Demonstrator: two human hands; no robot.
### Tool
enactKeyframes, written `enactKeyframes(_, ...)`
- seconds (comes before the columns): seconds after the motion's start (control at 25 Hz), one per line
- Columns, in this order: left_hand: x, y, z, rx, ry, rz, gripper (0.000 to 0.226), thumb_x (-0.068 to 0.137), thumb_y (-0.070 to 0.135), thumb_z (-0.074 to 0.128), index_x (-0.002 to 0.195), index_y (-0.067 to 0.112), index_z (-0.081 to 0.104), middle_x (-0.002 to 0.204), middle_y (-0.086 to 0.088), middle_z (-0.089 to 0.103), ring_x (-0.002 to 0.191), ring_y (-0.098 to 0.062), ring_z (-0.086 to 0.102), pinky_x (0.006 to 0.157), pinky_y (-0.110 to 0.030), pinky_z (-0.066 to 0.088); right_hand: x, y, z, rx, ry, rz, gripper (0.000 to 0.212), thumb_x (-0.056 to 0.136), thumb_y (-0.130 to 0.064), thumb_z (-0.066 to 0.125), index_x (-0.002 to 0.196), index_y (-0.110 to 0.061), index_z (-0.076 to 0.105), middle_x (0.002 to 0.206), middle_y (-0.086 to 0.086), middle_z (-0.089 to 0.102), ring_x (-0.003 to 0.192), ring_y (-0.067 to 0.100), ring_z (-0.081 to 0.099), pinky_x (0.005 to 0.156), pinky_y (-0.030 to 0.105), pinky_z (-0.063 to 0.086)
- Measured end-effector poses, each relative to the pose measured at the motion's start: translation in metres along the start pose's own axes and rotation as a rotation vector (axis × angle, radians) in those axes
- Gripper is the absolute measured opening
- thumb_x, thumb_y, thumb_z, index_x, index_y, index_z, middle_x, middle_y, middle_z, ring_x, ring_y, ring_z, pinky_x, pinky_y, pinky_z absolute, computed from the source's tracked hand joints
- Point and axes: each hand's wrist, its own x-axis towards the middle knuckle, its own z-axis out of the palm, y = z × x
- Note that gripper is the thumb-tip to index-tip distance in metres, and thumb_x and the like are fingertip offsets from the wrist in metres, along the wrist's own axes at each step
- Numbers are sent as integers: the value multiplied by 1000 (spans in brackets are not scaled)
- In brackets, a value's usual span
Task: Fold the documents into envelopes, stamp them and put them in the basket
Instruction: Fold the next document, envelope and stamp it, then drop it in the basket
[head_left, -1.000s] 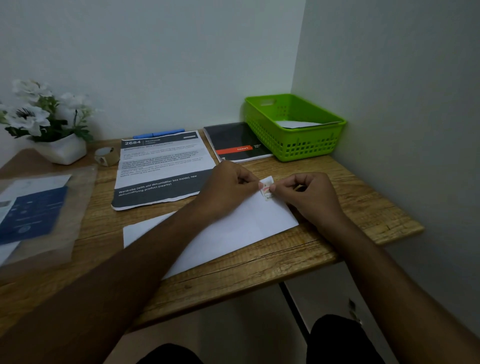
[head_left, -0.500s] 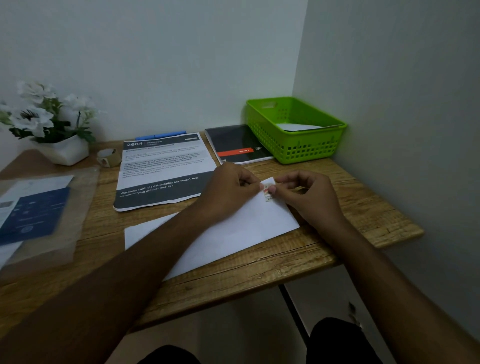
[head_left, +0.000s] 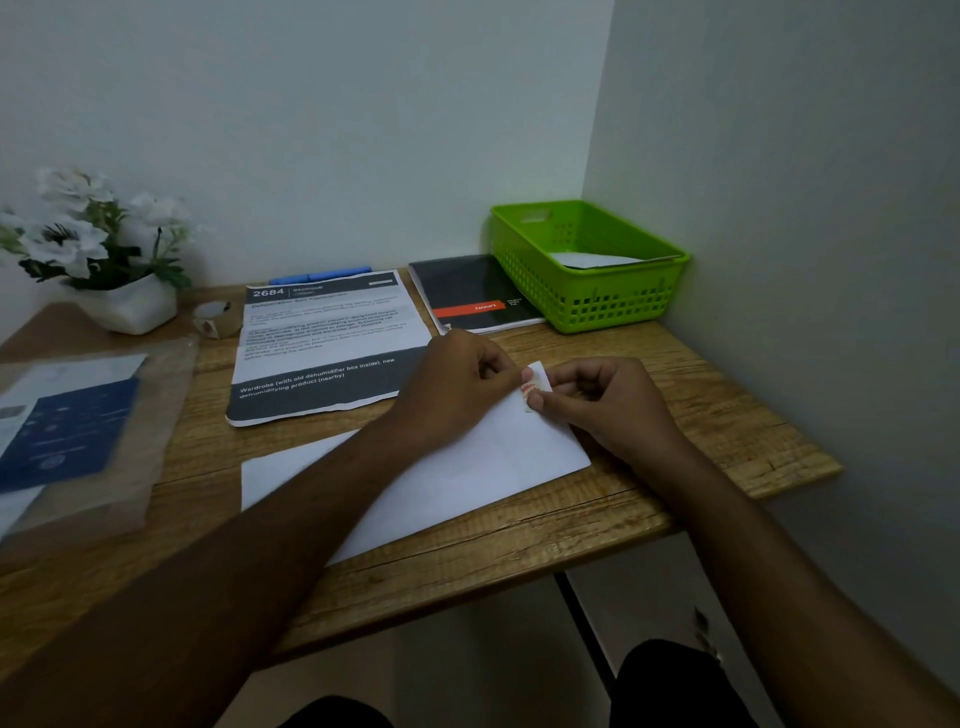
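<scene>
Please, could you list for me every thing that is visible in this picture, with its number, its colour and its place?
envelope: one, white, flat on the table's near edge
stamp: one, red and white, at the envelope's far right corner
basket: one, green, table's far right corner
paper: one, white, inside the basket
printed document: one, white with dark bands, behind the envelope
notebook: one, black with a red band, left of the basket
pen: blue, count unclear, by the wall behind the document
tape roll: one, pale, left of the document
flower pot: one, white, far left
plastic sleeve: one, clear over blue and white papers, left edge
table: one, brown wood
left hand: pinches the stamp
right hand: pinches the stamp
</scene>
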Motion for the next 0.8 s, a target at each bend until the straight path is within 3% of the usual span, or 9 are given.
enactKeyframes(0.16,1,1,-1,32,-14,37,14,85,27,67,72,24,72,65,12,64,58,-2,56,54,-20,41,0,-1,-2,-11,-9,-2,19,74,-7,81,85,-21,75,72,-12,75,67,0,70,54,10,49)
enactKeyframes(0.32,1,0,-4,28,-31,112,16,88,23,62,77,18,73,64,18,60,61,2,55,55,-12,37,1,-1,-4,90,20,62,9,81,-8,74,87,-15,77,80,-3,77,73,6,73,58,13,51)
enactKeyframes(0.48,-3,-1,-10,6,-85,135,17,91,18,59,90,13,74,79,7,68,69,-1,59,63,-17,42,-1,-5,-5,101,38,137,18,90,-26,66,84,-15,78,79,2,77,68,11,72,51,15,50)
enactKeyframes(0.6,-6,2,-15,12,-101,143,16,90,16,59,91,10,75,82,1,72,70,-4,60,66,-23,45,-4,-10,-3,46,12,132,18,85,-29,71,82,-13,79,77,2,77,66,10,72,51,14,48)
enactKeyframes(0.68,-9,9,-22,53,-40,128,15,89,17,61,92,11,74,86,0,72,76,-9,62,71,-29,48,-5,-12,-3,51,-7,135,15,83,-25,74,85,-11,79,80,3,77,73,13,73,56,19,51)
enactKeyframes(0.8,-22,26,-39,94,267,169,10,86,20,64,88,15,72,81,5,69,74,-9,60,67,-28,47,-5,-18,-8,176,35,186,16,83,-27,74,87,-12,79,85,9,77,78,23,73,67,34,55)
